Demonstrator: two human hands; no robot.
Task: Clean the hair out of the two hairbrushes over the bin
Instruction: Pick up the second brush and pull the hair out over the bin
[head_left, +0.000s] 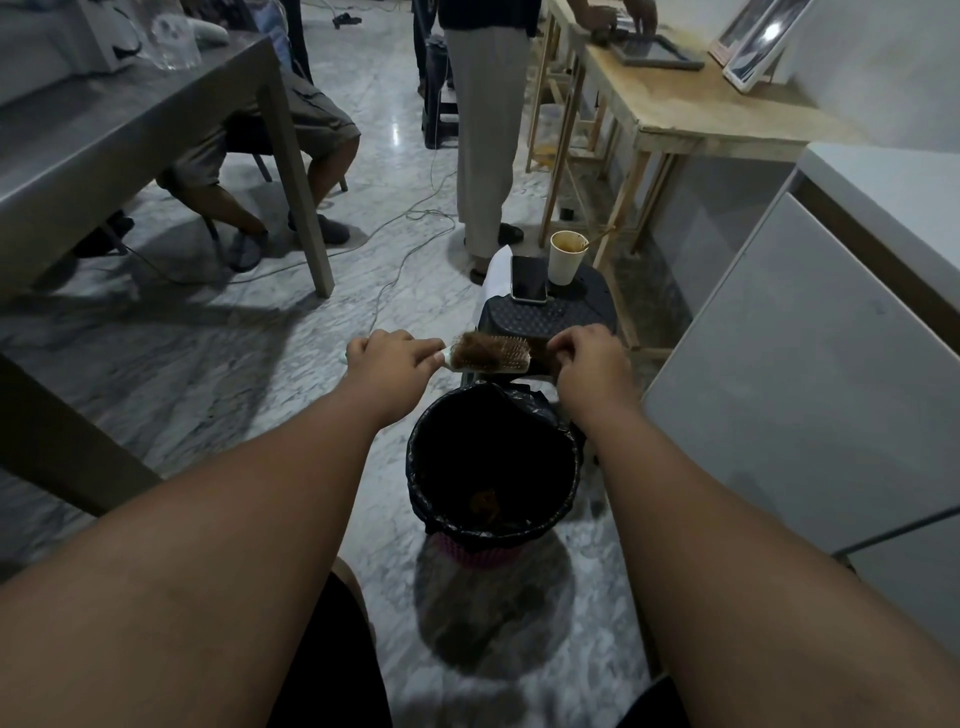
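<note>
A white paddle hairbrush (511, 358) lies level in the air just beyond the far rim of the bin (415, 457). A clump of brown hair (470, 351) covers the left part of its bristles. My left hand (387, 358) grips the brush handle. My right hand (589, 356) is closed at the brush's right end, fingers pinched on something dark there; what it pinches is hidden. The bin is lined with a black bag and holds a small tuft of brown hair (483, 501) at the bottom. Only one brush is in sight.
A dark plastic stool (550, 314) behind the bin carries a phone (529, 279) and a paper cup (566, 257). One person sits at the grey table (104, 150) on the left, another stands ahead. Cables run across the marble floor. A white cabinet (810, 364) is on the right.
</note>
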